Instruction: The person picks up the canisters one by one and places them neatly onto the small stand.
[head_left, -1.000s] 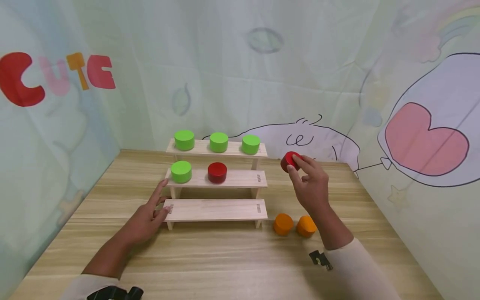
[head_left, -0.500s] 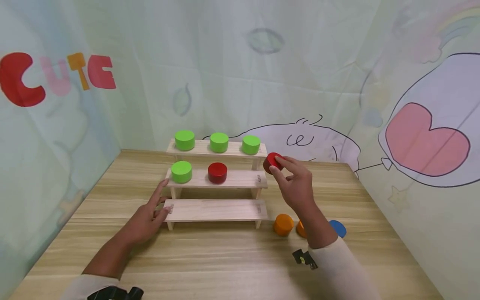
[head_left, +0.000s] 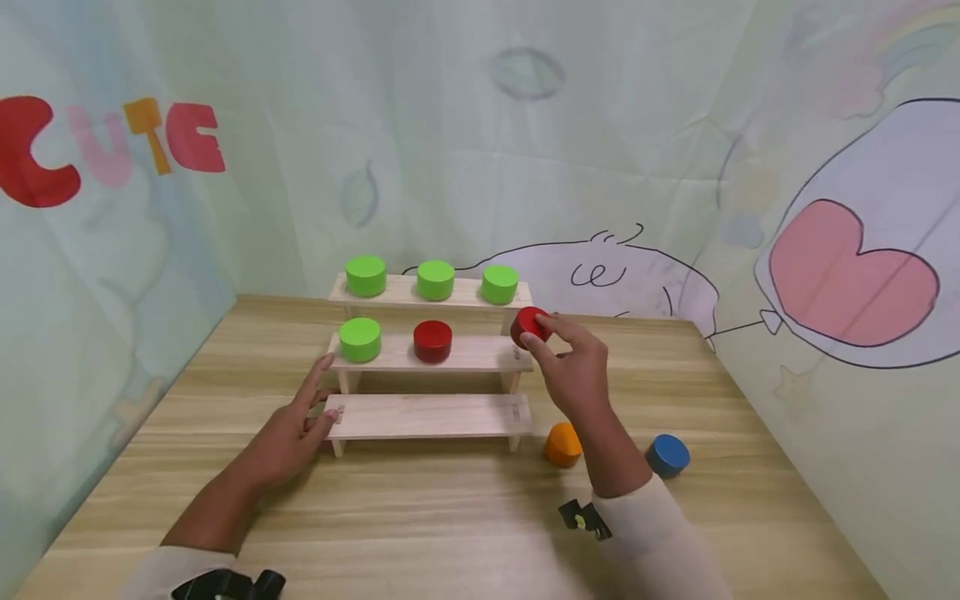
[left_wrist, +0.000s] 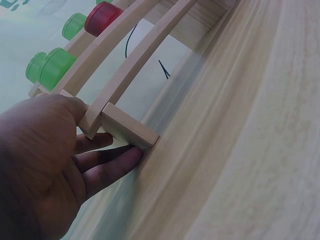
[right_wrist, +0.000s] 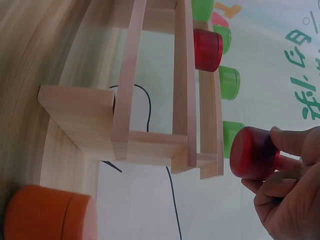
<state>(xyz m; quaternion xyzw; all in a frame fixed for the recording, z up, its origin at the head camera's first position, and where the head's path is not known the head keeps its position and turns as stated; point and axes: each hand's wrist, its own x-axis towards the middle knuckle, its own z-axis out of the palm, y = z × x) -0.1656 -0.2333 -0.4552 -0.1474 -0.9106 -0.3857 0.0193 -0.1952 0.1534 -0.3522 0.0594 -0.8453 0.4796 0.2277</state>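
A three-step wooden stand (head_left: 431, 415) is on the table. My left hand (head_left: 288, 435) rests against its left end, thumb on the lowest step and index finger by the middle one; the left wrist view shows other fingers (left_wrist: 117, 170) touching the side support. My right hand (head_left: 579, 375) pinches a red cylinder block (head_left: 528, 327) between thumb and fingers, over the right end of the middle step. Left of it on that step sit a second red block (head_left: 432, 342) and a green block (head_left: 360, 340). Three green blocks (head_left: 436, 281) line the top step; the lowest step is bare.
An orange block (head_left: 562, 445) stands on the table right of the stand, beside my right forearm. A blue block (head_left: 667, 456) lies beyond that forearm. Printed cloth (head_left: 465, 167) encloses the table's back and sides.
My right hand has carried the red block leftward from beside the stand to over the middle step. The blue block has come into view; one orange block is now hidden. My left hand stays put.
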